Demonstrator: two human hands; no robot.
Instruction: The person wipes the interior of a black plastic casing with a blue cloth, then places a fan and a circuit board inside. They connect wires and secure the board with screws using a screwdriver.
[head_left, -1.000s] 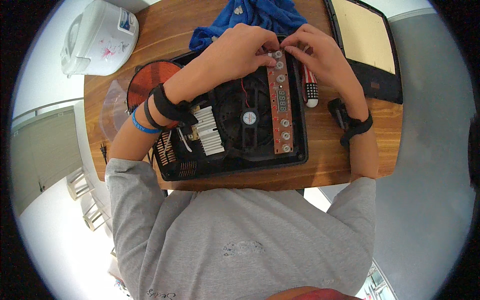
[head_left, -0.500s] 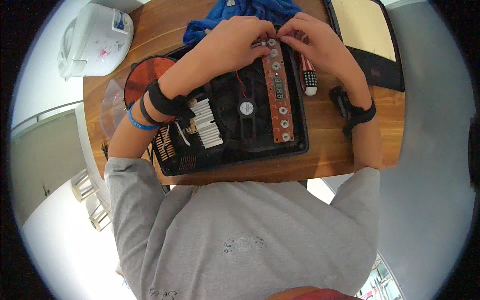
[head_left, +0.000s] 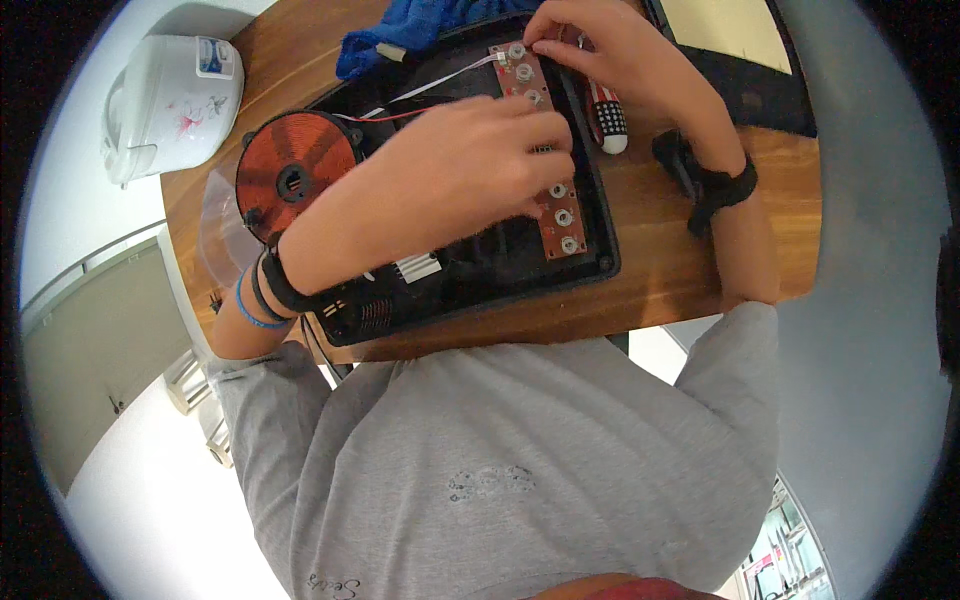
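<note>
Circuit board [head_left: 561, 204], red-brown strip in black casing [head_left: 603, 225], runs beneath left hand [head_left: 500, 155], far end by fingertips of right hand [head_left: 610, 45]. Left: palm down, fingers bent over board's middle; hold hidden, cannot tell. Right: thumb and forefinger nearly together at far corner; cannot tell if pinching. Outward: casing's right wall, star-patterned object [head_left: 610, 125], then tabletop [head_left: 665, 250] filling gap to right forearm [head_left: 745, 235]. Casing's near rim close to tabletop's edge.

Grey shirt [head_left: 560, 430], black wrist straps [head_left: 728, 191]
</note>
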